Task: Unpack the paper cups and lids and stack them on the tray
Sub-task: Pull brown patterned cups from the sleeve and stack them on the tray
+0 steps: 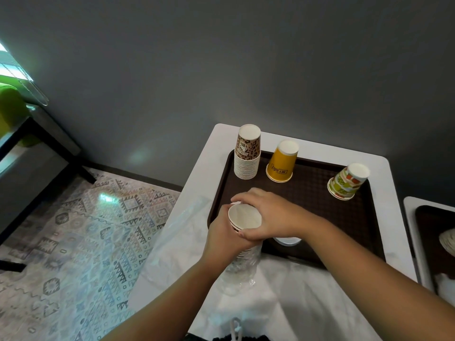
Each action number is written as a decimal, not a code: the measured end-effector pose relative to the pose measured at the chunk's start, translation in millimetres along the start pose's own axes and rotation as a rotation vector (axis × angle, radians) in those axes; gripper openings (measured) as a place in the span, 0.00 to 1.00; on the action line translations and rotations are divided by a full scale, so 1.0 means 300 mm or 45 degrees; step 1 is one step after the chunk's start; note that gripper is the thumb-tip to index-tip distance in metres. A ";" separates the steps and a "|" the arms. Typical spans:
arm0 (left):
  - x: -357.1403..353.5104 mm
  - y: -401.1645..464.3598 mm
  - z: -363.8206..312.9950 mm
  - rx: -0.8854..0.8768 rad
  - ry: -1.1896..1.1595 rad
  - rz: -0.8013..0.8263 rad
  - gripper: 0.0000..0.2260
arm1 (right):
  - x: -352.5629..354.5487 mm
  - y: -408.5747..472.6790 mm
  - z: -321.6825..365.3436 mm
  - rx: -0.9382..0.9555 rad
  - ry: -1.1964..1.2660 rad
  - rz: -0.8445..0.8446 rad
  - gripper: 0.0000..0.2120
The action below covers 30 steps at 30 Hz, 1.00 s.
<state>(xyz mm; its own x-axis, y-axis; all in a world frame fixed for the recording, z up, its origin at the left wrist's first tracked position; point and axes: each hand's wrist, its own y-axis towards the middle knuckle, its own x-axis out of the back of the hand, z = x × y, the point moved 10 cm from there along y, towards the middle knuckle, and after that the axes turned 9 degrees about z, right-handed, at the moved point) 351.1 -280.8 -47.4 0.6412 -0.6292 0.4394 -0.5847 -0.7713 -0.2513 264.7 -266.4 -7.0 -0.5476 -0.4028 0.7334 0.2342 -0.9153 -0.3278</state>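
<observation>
Gripping wrapped cup stack (243, 223): left hand (225, 238), right hand (268, 215), above tray (320, 193).

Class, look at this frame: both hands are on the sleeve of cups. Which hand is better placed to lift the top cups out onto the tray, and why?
Probably the right hand: its fingers curl round the rim of the cups, on the brown tray side. The left hand grips lower down, steadying the plastic sleeve.

Three upside-down cup stacks on one brown tray (307, 193): leopard-print (247, 153), yellow (282, 162), fruit-patterned (348, 182). One further stack of cups (243, 217), open end up, in plastic wrap. Two hands. One white lid (286, 241).
</observation>
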 end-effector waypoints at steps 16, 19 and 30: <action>0.027 -0.005 0.044 0.051 -0.104 -0.061 0.32 | 0.063 -0.029 -0.178 -0.091 -0.017 0.130 0.34; 0.032 0.002 0.052 0.064 -0.120 -0.072 0.32 | 0.059 0.006 -0.160 -0.033 0.091 0.037 0.34; 0.028 0.016 0.065 0.080 -0.095 -0.037 0.33 | 0.455 0.165 -0.178 -0.020 0.723 -0.932 0.36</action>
<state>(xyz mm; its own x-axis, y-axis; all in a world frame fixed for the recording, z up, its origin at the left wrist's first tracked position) 363.5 -291.6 -61.7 0.6938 -0.6102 0.3825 -0.5345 -0.7922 -0.2944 158.7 -366.2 45.2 -0.8673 0.3436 0.3601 -0.3339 -0.9382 0.0910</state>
